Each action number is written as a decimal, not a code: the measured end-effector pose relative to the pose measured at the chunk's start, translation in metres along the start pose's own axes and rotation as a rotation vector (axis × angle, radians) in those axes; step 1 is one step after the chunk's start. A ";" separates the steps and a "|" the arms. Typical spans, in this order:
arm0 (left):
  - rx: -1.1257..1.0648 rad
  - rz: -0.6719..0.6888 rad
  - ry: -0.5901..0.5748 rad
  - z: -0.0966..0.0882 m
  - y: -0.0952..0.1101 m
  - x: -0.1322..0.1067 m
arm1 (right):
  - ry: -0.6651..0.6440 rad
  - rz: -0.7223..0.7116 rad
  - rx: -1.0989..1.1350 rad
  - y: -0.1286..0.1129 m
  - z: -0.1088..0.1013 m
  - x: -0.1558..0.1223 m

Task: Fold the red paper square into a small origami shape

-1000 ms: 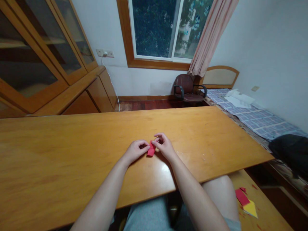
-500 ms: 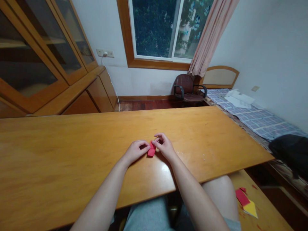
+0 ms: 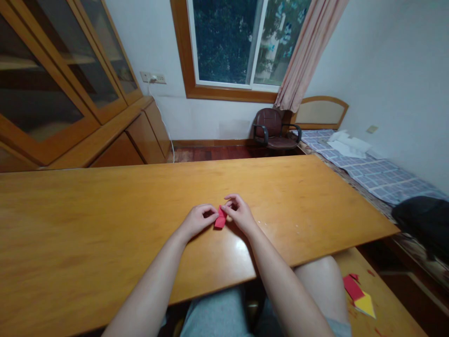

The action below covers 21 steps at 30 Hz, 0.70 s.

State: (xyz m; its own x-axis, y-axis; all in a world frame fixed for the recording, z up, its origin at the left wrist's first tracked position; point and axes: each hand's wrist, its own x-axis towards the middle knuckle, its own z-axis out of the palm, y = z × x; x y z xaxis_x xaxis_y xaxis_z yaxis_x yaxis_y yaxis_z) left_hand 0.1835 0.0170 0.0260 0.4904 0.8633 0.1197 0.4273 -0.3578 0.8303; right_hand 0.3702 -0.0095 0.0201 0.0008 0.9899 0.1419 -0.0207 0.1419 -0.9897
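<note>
Pinches a small piece of folded red paper (image 3: 220,222) between two bare hands, directly over or on the wooden tabletop (image 3: 105,224); cannot tell whether resting on the wood or lifted slightly. Clamped at the left edge by the left hand (image 3: 197,222), thumb and forefinger together on the paper; clamped at the far right part by the right hand (image 3: 241,214), thumb over the front, backing finger partly hidden. Free of both hands at the near end, just below the grip.

Likely to weigh almost nothing, so calling for a light, steady pinch rather than force. Looks thin and matt, probably dry and not slippery. Probably limp as a single layer, stiffer at the folds; cannot make out the number of layers. Apt to crease under pressure, to tear if tugged outward from both sides at once, and to spring open a little if let go. Best taken by the edges and folded corners, close to the crease, with flat finger pads; best not squeezed through the middle, for fear of crumpling.

Well to the right of the grip and nearer the body, on a lower wooden surface (image 3: 393,299): a red sheet (image 3: 352,287), a piece of yellow paper (image 3: 365,305) and a red scrap (image 3: 354,276), seemingly just as light
</note>
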 end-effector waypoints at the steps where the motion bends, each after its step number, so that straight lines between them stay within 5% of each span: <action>1: -0.002 0.000 0.001 0.000 0.000 0.000 | 0.000 0.002 0.001 0.000 0.000 0.000; 21: -0.016 -0.026 -0.018 0.000 0.001 -0.001 | -0.008 -0.013 0.006 0.006 -0.002 0.001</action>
State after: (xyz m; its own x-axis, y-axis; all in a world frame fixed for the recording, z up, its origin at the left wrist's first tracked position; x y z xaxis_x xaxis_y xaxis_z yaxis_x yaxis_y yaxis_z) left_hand 0.1832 0.0162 0.0268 0.4929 0.8657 0.0878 0.4284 -0.3292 0.8415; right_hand 0.3719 -0.0079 0.0145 -0.0067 0.9880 0.1544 -0.0269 0.1542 -0.9877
